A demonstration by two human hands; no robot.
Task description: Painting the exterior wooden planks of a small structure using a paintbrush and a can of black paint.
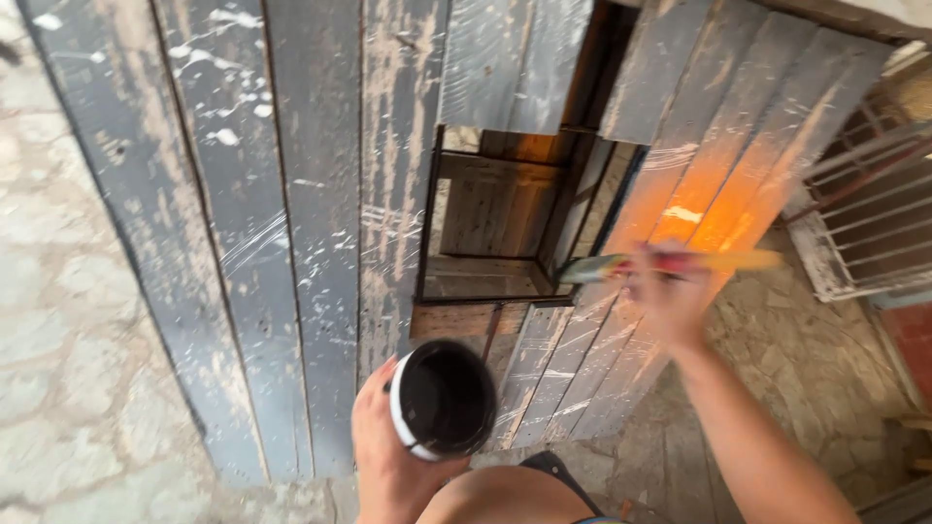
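A stone wall [68, 291] is on the left. Next to it stands a big door [282, 243] made of old grey planks, with shiny clear wrap on it and a square hole [495, 228] in the middle. My left hand [388, 456] is wrapped around a white cup [442, 398] that is black inside, low down in front of the door. My right hand [670, 296] grips a yellow brush [670, 264], held sideways by the hole; it looks blurry. A white metal grate [864, 223] leans at the far right, over a stone floor [815, 378].
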